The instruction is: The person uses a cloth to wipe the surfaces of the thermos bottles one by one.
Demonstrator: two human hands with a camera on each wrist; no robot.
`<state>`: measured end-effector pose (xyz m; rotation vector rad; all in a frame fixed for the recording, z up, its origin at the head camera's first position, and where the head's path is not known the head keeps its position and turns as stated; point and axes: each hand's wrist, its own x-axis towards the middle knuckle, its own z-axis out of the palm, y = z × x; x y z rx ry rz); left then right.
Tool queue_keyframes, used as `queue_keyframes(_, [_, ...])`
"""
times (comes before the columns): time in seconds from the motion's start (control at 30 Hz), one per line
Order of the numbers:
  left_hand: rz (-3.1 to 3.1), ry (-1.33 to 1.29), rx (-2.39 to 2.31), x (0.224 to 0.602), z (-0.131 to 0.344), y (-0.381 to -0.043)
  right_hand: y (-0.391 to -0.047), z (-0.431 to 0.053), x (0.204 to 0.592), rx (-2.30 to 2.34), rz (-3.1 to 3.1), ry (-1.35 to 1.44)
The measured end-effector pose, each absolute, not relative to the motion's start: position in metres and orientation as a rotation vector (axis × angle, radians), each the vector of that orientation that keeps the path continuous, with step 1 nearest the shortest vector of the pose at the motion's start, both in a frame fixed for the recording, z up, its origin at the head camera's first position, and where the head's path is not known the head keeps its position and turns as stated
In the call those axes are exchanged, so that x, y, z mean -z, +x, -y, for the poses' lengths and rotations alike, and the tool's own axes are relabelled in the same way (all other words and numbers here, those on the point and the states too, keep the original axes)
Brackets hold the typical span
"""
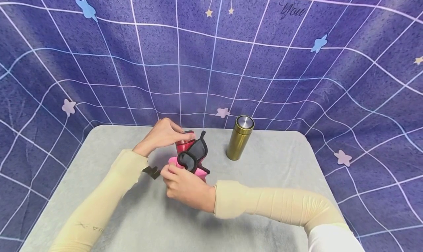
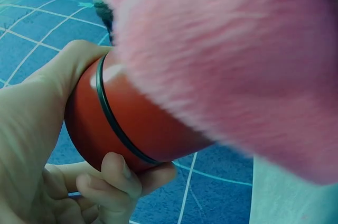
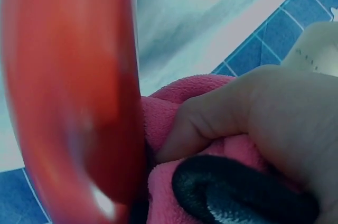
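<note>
My left hand (image 1: 162, 133) grips a shiny red bottle (image 1: 183, 147) around its top end. In the left wrist view, a thin dark ring circles the red bottle (image 2: 134, 113), and fingers and thumb curl round it beside that ring. Bunched in my right hand (image 1: 189, 187) is a soft pink fleece cloth (image 2: 227, 71) with dark grey, black-edged flaps (image 1: 199, 149). The right wrist view has the thumb pressing into the pink folds (image 3: 161, 121), right beside the bottle's side. Much of the bottle's lower part is hidden behind the cloth in the head view.
A gold-green bottle (image 1: 238, 141) with a silver-topped lid stands upright to the right of the hands. A small dark strap-like piece (image 1: 152, 172) shows by the left wrist. The pale grey tabletop (image 1: 271, 208) ends at a blue gridded curtain (image 1: 198, 75) behind.
</note>
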<state>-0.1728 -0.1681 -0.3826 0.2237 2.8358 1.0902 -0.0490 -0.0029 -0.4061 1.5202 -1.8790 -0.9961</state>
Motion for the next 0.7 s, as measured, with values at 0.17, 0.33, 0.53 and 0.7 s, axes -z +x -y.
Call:
queue_keyframes(0.17, [-2.840,0.221,-1.097,0.381,0.169,-0.173,-0.042,0.001,0.414,1.032,1.876,1.570])
queue_keyframes(0.33, [-2.834,0.222,-1.106,0.382,0.171,-0.175,-0.033,-0.002,0.422,1.108,1.858,1.617])
queue_keyframes(0.53, [-2.815,0.226,-1.126,0.381,0.174,-0.175,-0.022,-0.005,0.435,1.158,1.846,1.690])
queue_keyframes(0.7, [-2.822,0.223,-1.114,0.378,0.177,-0.176,-0.012,-0.009,0.445,1.178,1.845,1.764])
